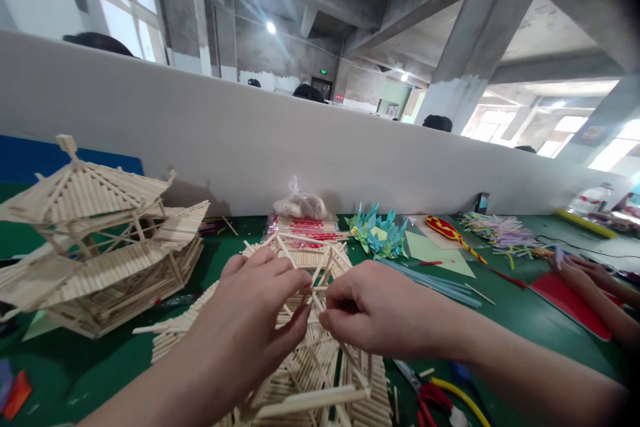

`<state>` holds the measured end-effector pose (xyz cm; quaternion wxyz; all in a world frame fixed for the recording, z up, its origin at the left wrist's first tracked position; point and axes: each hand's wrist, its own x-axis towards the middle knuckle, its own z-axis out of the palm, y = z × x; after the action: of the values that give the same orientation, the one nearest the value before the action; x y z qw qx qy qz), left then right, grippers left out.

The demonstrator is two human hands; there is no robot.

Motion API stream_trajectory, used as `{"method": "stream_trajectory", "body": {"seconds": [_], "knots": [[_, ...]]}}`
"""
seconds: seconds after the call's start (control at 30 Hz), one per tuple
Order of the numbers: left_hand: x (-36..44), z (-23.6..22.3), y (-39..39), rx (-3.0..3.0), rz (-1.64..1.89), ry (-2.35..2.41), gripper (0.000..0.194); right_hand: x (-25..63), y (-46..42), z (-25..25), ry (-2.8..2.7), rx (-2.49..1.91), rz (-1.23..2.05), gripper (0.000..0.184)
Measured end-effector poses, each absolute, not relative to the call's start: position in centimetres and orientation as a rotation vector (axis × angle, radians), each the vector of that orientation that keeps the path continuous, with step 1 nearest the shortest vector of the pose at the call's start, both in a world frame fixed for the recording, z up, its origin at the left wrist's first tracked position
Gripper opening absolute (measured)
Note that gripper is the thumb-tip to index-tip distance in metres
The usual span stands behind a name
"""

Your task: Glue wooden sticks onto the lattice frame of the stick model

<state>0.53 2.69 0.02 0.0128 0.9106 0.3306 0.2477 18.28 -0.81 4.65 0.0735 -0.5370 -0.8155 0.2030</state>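
A model roof of thin wooden sticks [320, 373] lies on the green table [520, 327] right in front of me. My left hand [250, 320] rests over its left side, thumb and fingers pinched on a stick near the top. My right hand [375, 307] is closed on the sticks from the right, fingertips almost touching the left hand's. The frame of crossed sticks [310, 260] rises between and behind both hands.
A finished stick pavilion [95, 253] stands at the left. Behind are a bag of sticks [303, 217], blue paper shapes [377, 230], coloured paper and straws. Scissors [435, 397] lie near my right forearm. Another person's hands [595, 280] work at the right. A grey partition [300, 147] closes the back.
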Motion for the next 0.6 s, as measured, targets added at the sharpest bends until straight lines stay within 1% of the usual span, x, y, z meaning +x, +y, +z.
{"method": "stream_trajectory", "body": {"seconds": [0.6], "knots": [[0.49,-0.04,2.82,2.81,0.759,1.028,0.012,18.02,-0.89,4.56,-2.439,-1.644,0.569,0.021]]}}
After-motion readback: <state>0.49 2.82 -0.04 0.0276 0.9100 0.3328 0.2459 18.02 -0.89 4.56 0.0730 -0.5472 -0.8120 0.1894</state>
